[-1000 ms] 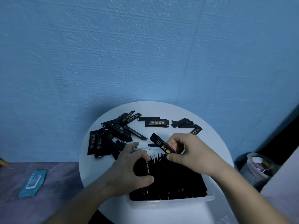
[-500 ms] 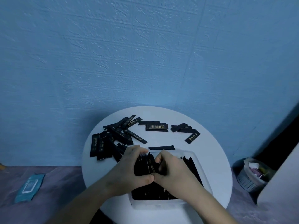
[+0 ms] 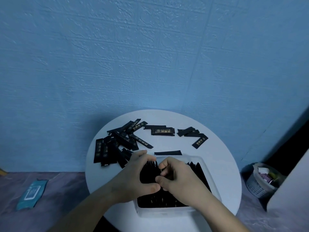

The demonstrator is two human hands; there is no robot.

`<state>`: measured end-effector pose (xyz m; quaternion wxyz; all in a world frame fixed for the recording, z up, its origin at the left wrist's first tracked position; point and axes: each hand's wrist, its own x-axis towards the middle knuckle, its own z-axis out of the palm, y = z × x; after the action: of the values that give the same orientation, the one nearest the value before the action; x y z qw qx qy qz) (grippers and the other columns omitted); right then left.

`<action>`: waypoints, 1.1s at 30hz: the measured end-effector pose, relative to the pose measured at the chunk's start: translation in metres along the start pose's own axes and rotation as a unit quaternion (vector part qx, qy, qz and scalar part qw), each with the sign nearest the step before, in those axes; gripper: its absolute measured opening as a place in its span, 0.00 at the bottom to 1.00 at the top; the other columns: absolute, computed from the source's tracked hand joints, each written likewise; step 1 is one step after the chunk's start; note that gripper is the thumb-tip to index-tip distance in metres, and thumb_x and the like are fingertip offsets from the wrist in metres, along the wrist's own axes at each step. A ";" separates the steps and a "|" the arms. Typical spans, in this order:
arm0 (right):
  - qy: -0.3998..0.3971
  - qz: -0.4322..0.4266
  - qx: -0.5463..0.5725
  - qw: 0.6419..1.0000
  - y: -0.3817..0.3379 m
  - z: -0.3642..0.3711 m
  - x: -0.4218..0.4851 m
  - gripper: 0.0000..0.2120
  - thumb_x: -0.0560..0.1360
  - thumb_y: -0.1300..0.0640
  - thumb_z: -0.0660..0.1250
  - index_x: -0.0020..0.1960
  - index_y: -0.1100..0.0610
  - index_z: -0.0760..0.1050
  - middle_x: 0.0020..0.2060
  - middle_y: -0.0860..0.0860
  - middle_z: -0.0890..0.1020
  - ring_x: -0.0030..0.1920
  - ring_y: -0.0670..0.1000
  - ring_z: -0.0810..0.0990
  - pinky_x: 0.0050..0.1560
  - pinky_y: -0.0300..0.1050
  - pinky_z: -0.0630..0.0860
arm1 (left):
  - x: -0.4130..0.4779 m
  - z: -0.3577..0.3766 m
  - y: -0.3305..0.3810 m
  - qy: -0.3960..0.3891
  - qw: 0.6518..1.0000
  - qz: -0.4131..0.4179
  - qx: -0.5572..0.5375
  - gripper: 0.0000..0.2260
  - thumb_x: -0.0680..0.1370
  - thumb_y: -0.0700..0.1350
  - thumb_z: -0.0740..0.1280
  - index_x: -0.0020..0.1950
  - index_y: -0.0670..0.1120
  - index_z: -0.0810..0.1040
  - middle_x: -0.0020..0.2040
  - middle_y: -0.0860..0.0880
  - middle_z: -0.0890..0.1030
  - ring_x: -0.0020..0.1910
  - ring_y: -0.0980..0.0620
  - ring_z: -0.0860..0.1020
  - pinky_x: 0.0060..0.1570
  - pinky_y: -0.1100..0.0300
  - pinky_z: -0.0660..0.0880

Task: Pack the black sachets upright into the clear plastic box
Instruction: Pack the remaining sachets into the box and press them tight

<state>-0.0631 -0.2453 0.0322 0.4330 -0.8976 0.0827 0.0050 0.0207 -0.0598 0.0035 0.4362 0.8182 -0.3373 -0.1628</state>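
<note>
The clear plastic box point(image 3: 215, 185) sits at the near edge of the round white table point(image 3: 224, 164), filled with upright black sachets point(image 3: 199, 174). My left hand point(image 3: 133, 180) curls around the packed sachets at the box's far left. My right hand point(image 3: 180, 178) is inside the box beside it, fingers pinched on a black sachet among the rows; most of that sachet is hidden. Several loose black sachets point(image 3: 117, 144) lie flat in a pile at the table's far left, a few more point(image 3: 163, 130) at the back, and one point(image 3: 168, 153) just behind the box.
A blue textured wall stands right behind the table. On the floor, a teal wipes pack point(image 3: 31, 193) lies at the left and a small mesh waste basket point(image 3: 260, 181) stands at the right, next to a pale panel point(image 3: 291, 186).
My right hand brought a sachet from above the box's far edge down into the rows and now presses it in beside my left hand. The camera view has shifted slightly.
</note>
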 end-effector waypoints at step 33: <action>-0.110 -0.072 -0.218 0.967 0.046 -0.072 0.146 0.08 0.73 0.62 0.76 0.50 0.54 0.82 0.48 0.46 0.84 0.49 0.49 0.82 0.53 0.43 0.79 | 0.002 0.004 0.009 -0.003 0.999 -0.045 0.015 0.30 0.62 0.64 0.78 0.62 0.70 0.72 0.72 0.71 0.50 0.73 0.55 0.64 0.71 0.51 0.68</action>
<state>0.0695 -0.3502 0.0300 0.2322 -0.9679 -0.0335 0.0907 0.0162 -0.0674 0.0086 0.4148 0.8386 -0.3037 -0.1802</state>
